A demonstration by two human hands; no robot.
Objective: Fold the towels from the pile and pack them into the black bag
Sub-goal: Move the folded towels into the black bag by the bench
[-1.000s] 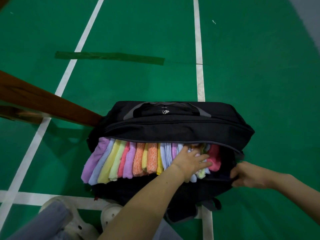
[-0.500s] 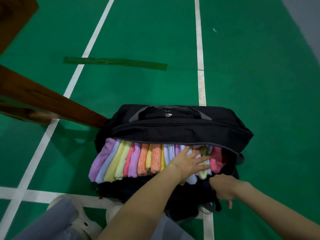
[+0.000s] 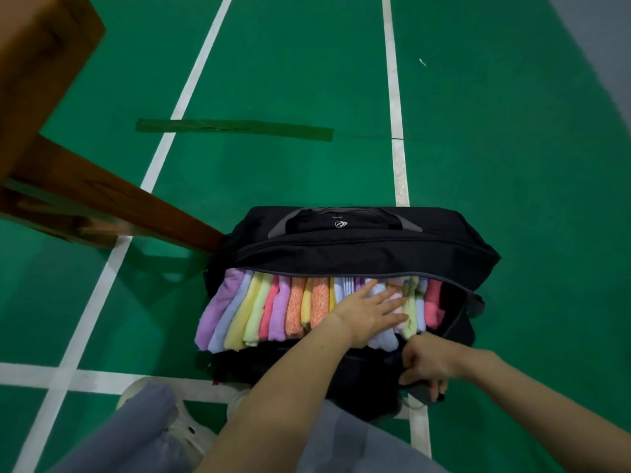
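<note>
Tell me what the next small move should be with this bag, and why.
Probably draw the bag's near edge up over the towels to start closing it. The black bag already holds a full row of folded towels, the left hand presses them flat, and the right hand grips the near edge.

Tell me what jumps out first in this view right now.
A bright row of folded towels stands on edge in the open black bag on the green floor. The left hand lies flat on the towels at the row's right part; the right hand grips the bag's near edge. A brown wooden beam slants in from the left.
</note>
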